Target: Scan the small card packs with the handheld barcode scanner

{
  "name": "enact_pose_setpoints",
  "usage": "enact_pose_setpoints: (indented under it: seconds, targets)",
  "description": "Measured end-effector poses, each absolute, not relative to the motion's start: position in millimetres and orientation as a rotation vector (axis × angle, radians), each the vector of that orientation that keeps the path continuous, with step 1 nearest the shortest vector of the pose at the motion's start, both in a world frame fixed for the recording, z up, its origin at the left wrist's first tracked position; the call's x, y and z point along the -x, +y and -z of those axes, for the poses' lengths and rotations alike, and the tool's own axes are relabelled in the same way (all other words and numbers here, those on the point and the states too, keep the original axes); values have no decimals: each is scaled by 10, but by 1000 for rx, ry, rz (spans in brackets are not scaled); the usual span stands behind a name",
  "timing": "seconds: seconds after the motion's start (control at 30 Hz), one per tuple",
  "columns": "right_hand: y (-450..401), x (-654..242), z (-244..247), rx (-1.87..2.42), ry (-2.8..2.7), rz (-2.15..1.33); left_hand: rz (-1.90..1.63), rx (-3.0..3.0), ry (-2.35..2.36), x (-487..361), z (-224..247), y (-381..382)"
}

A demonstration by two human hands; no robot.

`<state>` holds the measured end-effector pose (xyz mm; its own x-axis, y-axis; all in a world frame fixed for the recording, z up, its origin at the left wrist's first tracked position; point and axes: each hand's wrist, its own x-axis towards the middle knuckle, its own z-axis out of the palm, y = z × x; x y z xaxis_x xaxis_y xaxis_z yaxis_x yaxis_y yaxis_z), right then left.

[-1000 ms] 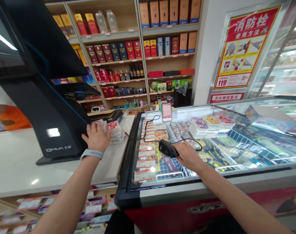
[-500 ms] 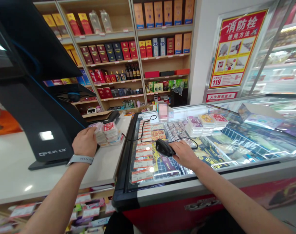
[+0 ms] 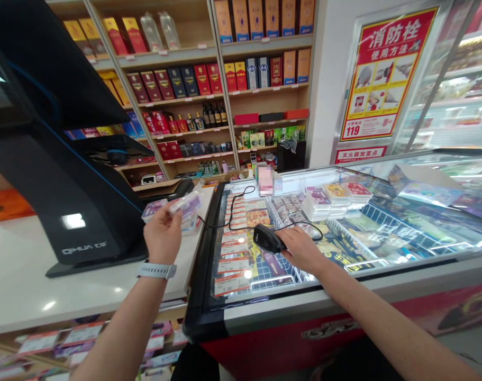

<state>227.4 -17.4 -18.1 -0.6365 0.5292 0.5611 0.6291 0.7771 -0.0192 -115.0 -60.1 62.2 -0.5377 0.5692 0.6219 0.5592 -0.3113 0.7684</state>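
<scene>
My left hand (image 3: pixel 163 237), with a grey watch band at its wrist, is closed on a small clear plastic pack (image 3: pixel 190 202) with a purple print. It holds the pack tilted above the counter. Below and behind it are more packs (image 3: pixel 193 225), partly covered by the hand and the held pack, and a purple-topped pack (image 3: pixel 152 209) lies left of the fingers. My right hand (image 3: pixel 302 248) is wrapped round a black barcode scanner (image 3: pixel 266 239) over the freezer's glass top. The scanner's head points left, towards the counter, and its cable runs across the glass.
A black checkout terminal (image 3: pixel 90 211) stands on the white counter (image 3: pixel 22 280) at left. On the chest freezer (image 3: pixel 264 317) sit stacks of plastic packs (image 3: pixel 336 201) and an opened carton (image 3: pixel 421 188). Shelves of boxes (image 3: pixel 185 82) line the back wall.
My left hand has moved right and lifted a pack from the stacks on the counter, turning it in the fingers. My right hand and the scanner have stayed nearly in place.
</scene>
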Motion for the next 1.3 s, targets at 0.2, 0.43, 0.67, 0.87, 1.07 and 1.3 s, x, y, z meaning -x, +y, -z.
enact_pose_setpoints:
  seconds: [0.2,0.43,0.67,0.87,1.07,1.3]
  targets:
    - [-182,-2281,173,878,-2421,236,-1744,-824,1200,557,-367,-251]
    - [-179,-2278,166,911,-2425,241,-1637,-612,976,217,-73,122]
    - [-140,-2303,175,907,-2400,225,-1610,-655,1002,239,155,167]
    - [-116,-2338,158,879,-2345,245,-1679,-596,902,293,108,133]
    - [-125,-2339,133,862,-2322,280,-1664,-304,731,293,40,138]
    - [-126,-2350,118,857,-2280,305,-1597,-116,767,362,-85,96]
